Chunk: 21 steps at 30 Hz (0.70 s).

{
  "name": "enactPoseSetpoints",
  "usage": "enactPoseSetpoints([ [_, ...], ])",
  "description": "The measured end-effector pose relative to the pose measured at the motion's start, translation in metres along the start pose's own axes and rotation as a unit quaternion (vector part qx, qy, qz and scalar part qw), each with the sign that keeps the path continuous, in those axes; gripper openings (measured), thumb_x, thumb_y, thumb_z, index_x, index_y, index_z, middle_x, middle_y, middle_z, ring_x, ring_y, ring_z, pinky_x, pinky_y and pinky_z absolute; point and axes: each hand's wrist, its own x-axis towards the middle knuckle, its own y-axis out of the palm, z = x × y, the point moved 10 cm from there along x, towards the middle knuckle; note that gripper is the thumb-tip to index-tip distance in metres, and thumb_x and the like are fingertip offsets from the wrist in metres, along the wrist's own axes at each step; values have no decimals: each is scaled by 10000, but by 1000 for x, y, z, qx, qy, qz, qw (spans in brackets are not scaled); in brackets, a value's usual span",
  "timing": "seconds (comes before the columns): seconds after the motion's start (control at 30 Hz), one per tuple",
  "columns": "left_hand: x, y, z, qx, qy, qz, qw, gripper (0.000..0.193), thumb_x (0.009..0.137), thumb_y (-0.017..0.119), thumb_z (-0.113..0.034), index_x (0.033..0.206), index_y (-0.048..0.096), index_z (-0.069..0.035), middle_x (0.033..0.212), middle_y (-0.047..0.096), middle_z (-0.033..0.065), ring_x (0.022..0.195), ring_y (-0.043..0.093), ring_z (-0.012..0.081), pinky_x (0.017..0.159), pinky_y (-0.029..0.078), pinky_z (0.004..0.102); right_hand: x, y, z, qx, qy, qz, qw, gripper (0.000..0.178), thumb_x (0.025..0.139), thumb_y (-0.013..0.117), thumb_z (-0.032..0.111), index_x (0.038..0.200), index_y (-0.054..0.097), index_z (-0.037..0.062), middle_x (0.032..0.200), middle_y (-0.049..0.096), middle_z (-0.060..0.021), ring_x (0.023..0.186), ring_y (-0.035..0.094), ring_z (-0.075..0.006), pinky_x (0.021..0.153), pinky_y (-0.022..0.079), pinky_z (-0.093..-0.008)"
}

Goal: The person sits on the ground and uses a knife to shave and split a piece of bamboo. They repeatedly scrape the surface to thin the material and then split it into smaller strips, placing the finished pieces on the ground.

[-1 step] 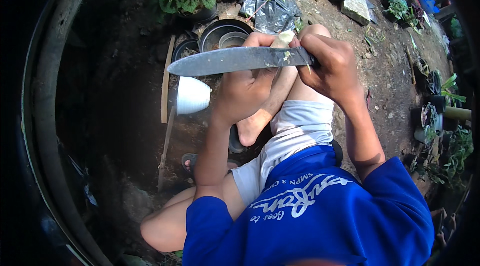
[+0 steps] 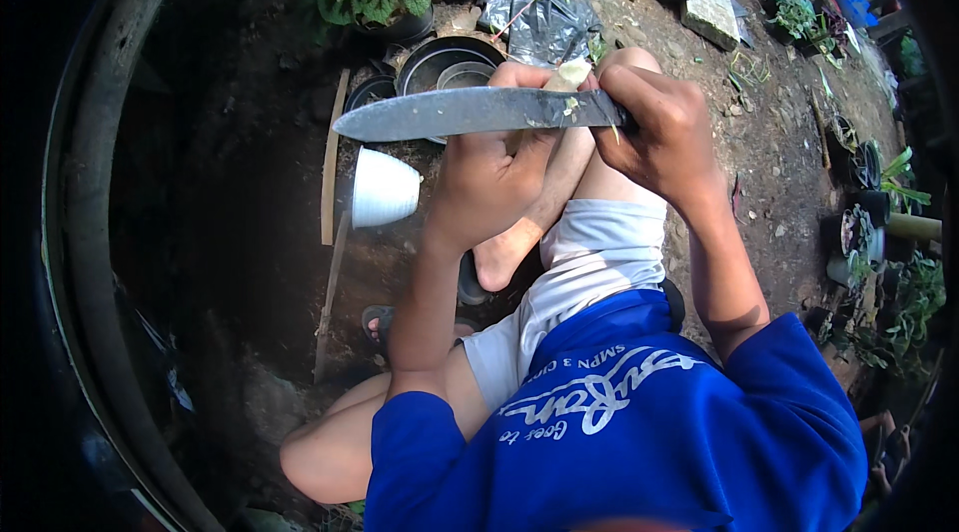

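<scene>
My right hand (image 2: 664,132) is closed around the dark handle of a large knife (image 2: 430,114). Its broad grey blade points left, crossing in front of my left hand, with small pale scraps stuck near the handle. In my left hand (image 2: 489,182) is a pale stalk-like piece (image 2: 571,73) with a whitish end showing above the blade, close to my right thumb. The blade hides part of my left fingers and of that piece. Whether the edge touches the piece I cannot tell.
A white plastic pot (image 2: 387,189) lies on its side left of my left wrist. Beyond are a round black basin (image 2: 450,54) and a black plastic bag (image 2: 547,22). A pale block (image 2: 711,15) stands at the far right, potted plants (image 2: 859,232) along the right.
The knife blade has shifted very slightly away from me, its left end most. Both hands keep their grips.
</scene>
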Motion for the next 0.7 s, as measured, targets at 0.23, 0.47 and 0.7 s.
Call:
enactPoseSetpoints([
  [0.23,4,-1,-21,142,97,-39,984,182,1063,637,-139,1157,633,17,933,691,42,808,622,107,731,509,269,-3,2,-11,-15,14,-41,999,194,737,759,104,926,711,98,669,620,-114,588,580,-346,579,440,-436],
  [0.47,3,0,-25,134,20,-58,989,158,1029,649,-125,1070,644,28,891,723,219,804,745,418,665,553,451,2,-19,-25,-9,60,-87,994,115,845,774,116,849,678,52,622,578,-170,563,593,-365,526,445,-453],
  [0.7,3,0,-24,129,78,-57,987,187,1055,635,-134,1144,647,30,890,653,89,764,599,139,679,490,312,0,1,-2,1,23,-25,999,84,782,756,107,837,695,89,586,565,-106,542,520,-342,604,403,-445],
])
